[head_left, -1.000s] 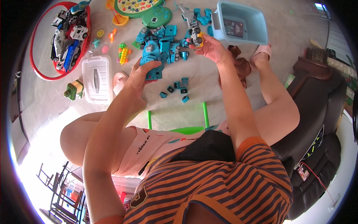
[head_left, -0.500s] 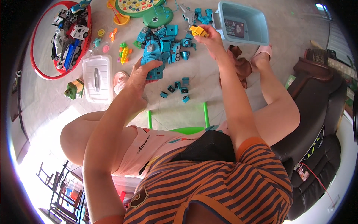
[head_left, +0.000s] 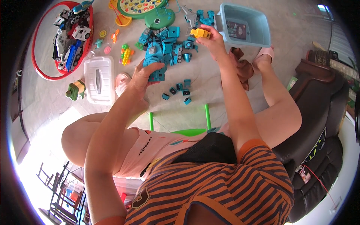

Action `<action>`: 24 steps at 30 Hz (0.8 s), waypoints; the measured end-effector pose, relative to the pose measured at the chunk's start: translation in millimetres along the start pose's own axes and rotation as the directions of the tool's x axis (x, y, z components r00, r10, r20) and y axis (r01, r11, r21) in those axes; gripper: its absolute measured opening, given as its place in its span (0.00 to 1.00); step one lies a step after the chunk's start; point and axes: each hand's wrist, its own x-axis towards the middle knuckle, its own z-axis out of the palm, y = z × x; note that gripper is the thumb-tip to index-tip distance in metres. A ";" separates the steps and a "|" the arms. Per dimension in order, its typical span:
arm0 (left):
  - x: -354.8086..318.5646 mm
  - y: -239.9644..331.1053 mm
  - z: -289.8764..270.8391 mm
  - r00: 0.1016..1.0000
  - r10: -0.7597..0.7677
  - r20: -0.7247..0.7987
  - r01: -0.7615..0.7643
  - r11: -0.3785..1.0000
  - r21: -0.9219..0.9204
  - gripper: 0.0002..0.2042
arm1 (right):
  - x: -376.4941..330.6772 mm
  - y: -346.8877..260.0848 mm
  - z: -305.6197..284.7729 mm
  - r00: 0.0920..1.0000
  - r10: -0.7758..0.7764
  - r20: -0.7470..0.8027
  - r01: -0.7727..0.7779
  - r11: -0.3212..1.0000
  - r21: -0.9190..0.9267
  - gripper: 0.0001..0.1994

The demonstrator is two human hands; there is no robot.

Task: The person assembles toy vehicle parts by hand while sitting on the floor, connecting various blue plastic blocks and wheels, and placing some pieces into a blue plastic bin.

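My left hand [head_left: 143, 76] is closed around a blue toy piece [head_left: 157, 72], a chunky block-like part. In my right hand [head_left: 214, 40] is a small yellow toy vehicle [head_left: 201, 33], pinched between thumb and fingers. Beyond and between the hands lies a pile of blue toy parts [head_left: 168, 47], some with wheels. The edge of that pile overlaps the piece in my left hand, so I cannot tell whether they touch. Several small blue blocks [head_left: 179, 89] are scattered on the floor nearer to me.
A light blue bin [head_left: 262, 26] with a dark item inside stands far right. At left are a red-rimmed basket [head_left: 90, 41] of toy vehicles, a white lidded box [head_left: 99, 90] and a green toy [head_left: 76, 90]. A green fishing-game toy [head_left: 159, 19] lies far ahead; a brown cloth [head_left: 242, 67] lies right.
The yellow vehicle has turned slightly in my right hand. My left hand keeps its hold on the blue piece, and the whole view has shifted very slightly.
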 end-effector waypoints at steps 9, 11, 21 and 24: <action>-5.2 5.3 6.8 0.999 -0.001 -0.047 0.002 1.000 0.013 0.21 | 10.9 10.6 2.5 0.929 -0.369 -0.022 0.329 0.853 -0.406 0.21; -16.8 9.0 16.0 0.996 -0.039 -0.086 0.036 0.999 -0.033 0.21 | 11.4 10.5 3.6 0.959 -0.276 -0.059 0.246 0.920 -0.306 0.20; 2.7 -29.3 11.9 0.999 -0.001 -0.035 0.011 0.956 0.294 0.36 | 41.6 -27.2 98.8 0.958 0.283 0.049 -0.286 0.953 0.102 0.11; 6.9 -46.5 14.0 0.997 0.062 -0.034 -0.038 0.875 0.483 0.40 | 67.3 -32.6 169.4 0.895 0.341 0.287 -0.394 0.907 0.149 0.10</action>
